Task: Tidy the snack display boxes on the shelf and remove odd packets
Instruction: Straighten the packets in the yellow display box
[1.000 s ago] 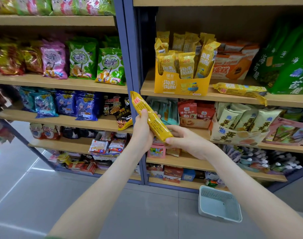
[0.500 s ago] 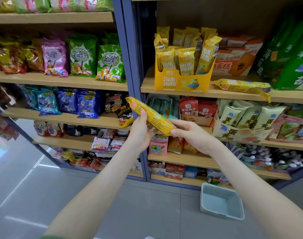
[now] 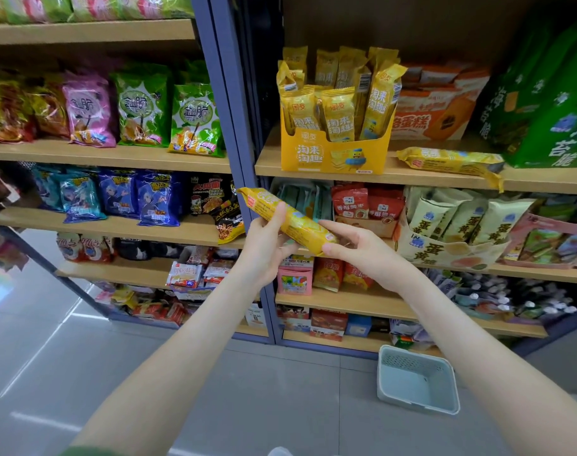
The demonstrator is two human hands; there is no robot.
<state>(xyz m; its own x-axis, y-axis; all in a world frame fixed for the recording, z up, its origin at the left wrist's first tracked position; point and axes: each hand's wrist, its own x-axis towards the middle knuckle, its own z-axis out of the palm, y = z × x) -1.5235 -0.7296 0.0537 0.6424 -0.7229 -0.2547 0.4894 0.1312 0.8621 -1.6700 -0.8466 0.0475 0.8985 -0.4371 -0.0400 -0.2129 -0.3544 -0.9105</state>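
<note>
Yellow cardboard display box (image 3: 329, 153) stands upright; below it, a long yellow foil packet (image 3: 290, 222) is held in the air. The left hand (image 3: 264, 245) wraps its middle, the right hand (image 3: 356, 248) pinches its lower end. Likely light, slippery, crushable: grip mid-body gently.

Two long yellow packets (image 3: 288, 222) (image 3: 451, 159), one yellow display box (image 3: 329, 156), one basket (image 3: 412, 363).

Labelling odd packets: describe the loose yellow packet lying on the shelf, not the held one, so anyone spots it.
On the right-hand shelf unit, find the yellow display box of upright packets. Right of it, before the orange cake boxes, the long yellow packet lies on the shelf board. It alone lies flat, one end drooping over the edge.
</note>
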